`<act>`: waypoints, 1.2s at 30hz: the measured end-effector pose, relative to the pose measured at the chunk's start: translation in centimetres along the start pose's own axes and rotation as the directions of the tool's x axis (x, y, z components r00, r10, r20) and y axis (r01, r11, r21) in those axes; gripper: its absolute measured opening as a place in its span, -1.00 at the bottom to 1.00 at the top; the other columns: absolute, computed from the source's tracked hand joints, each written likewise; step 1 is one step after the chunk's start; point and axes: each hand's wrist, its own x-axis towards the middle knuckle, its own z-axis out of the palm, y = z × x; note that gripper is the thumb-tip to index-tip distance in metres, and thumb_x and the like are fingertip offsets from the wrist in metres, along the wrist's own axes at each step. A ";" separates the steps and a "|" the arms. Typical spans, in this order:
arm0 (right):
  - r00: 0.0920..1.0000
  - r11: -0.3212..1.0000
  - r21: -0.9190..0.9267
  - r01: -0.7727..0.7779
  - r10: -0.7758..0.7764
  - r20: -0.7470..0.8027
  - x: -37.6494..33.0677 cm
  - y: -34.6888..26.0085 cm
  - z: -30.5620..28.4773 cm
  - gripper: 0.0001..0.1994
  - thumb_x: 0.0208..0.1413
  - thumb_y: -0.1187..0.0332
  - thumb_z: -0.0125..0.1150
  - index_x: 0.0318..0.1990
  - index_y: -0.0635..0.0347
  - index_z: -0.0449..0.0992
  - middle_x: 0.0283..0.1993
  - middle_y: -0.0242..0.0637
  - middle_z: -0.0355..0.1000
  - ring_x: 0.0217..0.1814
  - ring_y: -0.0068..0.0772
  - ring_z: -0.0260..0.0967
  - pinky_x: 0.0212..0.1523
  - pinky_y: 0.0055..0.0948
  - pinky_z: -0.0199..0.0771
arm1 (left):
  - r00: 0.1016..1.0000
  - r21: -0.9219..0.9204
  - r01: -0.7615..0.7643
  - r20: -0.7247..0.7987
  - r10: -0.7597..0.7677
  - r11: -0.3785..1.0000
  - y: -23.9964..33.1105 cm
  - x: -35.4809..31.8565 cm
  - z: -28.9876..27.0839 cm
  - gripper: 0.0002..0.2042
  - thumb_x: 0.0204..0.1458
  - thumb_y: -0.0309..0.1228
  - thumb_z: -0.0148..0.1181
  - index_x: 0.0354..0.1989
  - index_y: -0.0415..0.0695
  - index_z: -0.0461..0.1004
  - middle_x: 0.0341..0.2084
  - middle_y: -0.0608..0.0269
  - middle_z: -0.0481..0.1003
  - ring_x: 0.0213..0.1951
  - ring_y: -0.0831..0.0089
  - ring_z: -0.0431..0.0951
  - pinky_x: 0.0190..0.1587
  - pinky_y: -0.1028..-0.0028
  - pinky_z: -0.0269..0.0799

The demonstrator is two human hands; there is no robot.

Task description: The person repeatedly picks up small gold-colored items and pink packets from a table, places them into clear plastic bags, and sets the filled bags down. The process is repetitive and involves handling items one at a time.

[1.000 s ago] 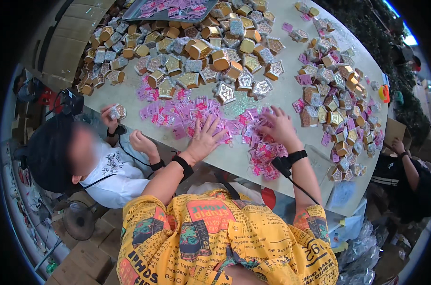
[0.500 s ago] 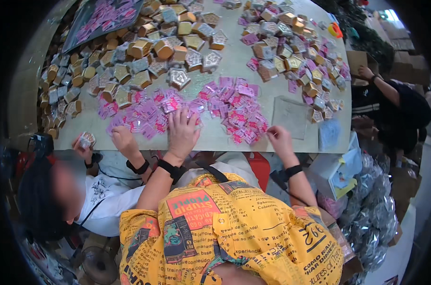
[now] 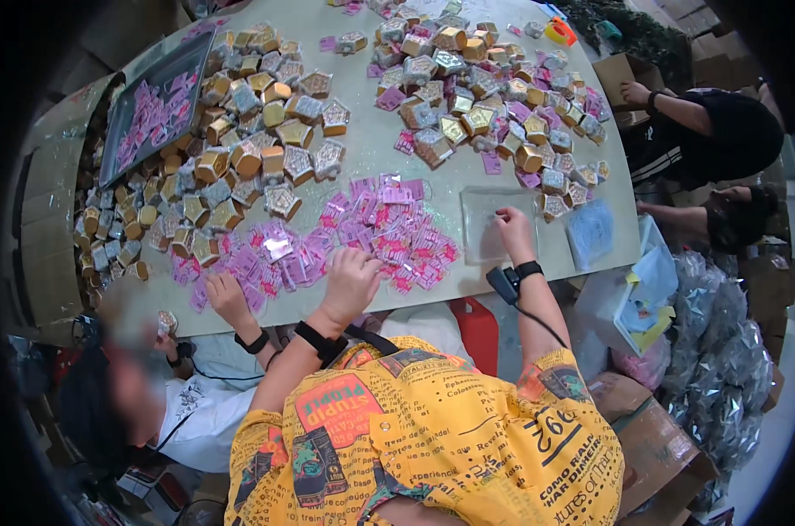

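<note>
Small pink printed packets (image 3: 397,230) lie in a loose pile along the near part of the table. My left hand (image 3: 352,282) is over the near edge of this pile, its fingers loosely bent and a little apart; I see nothing held in it. To the right, my right hand (image 3: 513,232) is above a clear flat plastic tray (image 3: 481,210), its fingertips drawn together. Whatever they may pinch is too small or hidden to make out. Many gold and silver pentagonal boxes (image 3: 297,133), wrapped in clear film, are heaped beyond the packets.
A co-worker's hand (image 3: 229,298) touches the packets at left; their other hand holds a wrapped box (image 3: 167,322). A grey bin (image 3: 200,92) of packets stands far left. Another heap of boxes (image 3: 476,121), a blue translucent pad (image 3: 590,235) and an orange tape dispenser (image 3: 559,32) lie right.
The view has shifted and turned. My left hand has lifted from flat on the packets and bent its fingers. My right hand has gone from the pile's right edge to over the clear tray.
</note>
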 end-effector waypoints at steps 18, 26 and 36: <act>0.927 0.957 0.265 0.120 -0.204 0.316 3.3 2.3 0.3 -0.92 -0.18 0.48 0.18 -0.48 0.28 0.46 -0.40 -0.08 0.40 -0.34 -0.07 0.38 -0.30 -0.26 0.38 | 0.749 0.197 0.663 -0.153 -0.645 0.723 -2.6 12.7 5.8 -0.75 -0.15 -0.26 0.26 -0.45 -0.23 0.53 -0.45 0.02 0.48 -0.32 0.08 0.45 -0.22 0.21 0.34; 0.939 0.766 0.594 -0.247 0.039 0.341 3.3 1.7 -3.7 -0.93 -0.14 0.50 0.24 -0.48 0.30 0.48 -0.60 -0.47 0.35 -0.57 -0.69 0.24 -0.56 -0.64 0.22 | 0.673 -0.375 0.657 -0.098 -0.733 0.654 -3.0 13.0 5.1 -0.83 -0.05 -0.42 0.24 -0.55 -0.27 0.48 -0.67 0.37 0.45 -0.57 0.65 0.39 -0.51 0.57 0.29; 0.951 0.404 0.861 -0.310 0.123 0.284 0.2 1.0 -4.9 -0.87 0.01 0.50 0.18 -0.27 0.33 0.49 -0.43 -0.32 0.45 -0.47 -0.60 0.39 -0.46 -0.64 0.40 | 0.676 -0.816 0.428 0.004 -0.737 0.389 0.7 12.8 1.1 -0.90 -0.03 -0.47 0.22 -0.48 -0.25 0.52 -0.61 0.41 0.46 -0.57 0.73 0.35 -0.52 0.66 0.23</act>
